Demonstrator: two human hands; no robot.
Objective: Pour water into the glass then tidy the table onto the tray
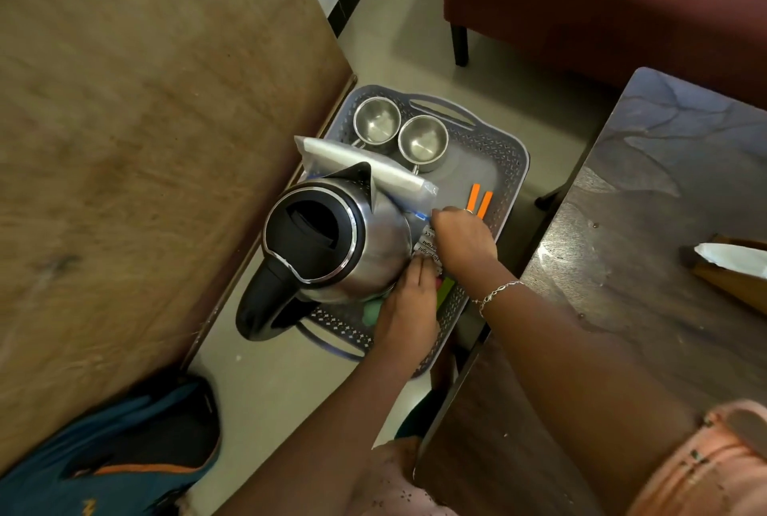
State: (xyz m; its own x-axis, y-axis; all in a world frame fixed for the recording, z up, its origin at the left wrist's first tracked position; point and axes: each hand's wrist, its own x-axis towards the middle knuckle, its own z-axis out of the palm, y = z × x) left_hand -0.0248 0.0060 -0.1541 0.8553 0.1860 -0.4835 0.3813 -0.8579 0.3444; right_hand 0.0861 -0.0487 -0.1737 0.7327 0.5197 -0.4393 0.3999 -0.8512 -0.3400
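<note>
A grey perforated plastic tray (pixel 504 166) with cut-out handles sat on the pale floor at the centre of the frame, between a brown wooden tabletop (pixel 137 133) at the left and a dark marbled table (pixel 647 233) at the right. Two small stainless steel cups (pixel 377 125) stood side by side in the tray's upper end. A stainless steel electric kettle with a black lid and handle (pixel 332 241) occupied the tray's left side, its handle reaching past the lower left rim. A clear zip-seal plastic bag holding white paper (pixel 365 162) lay tilted behind the kettle's spout. Two orange sticks (pixel 479 202) rested near the tray's right wall.

The right hand (pixel 462 241), a thin chain bracelet at its wrist, was closed around small printed sachets (pixel 427 245) just beside the kettle. The left hand (pixel 409 299) lay below it, fingers extended and pressed against the same sachets and the kettle's side; whether it gripped anything could not be told. Green items (pixel 446 291) showed partly beneath it.
</note>
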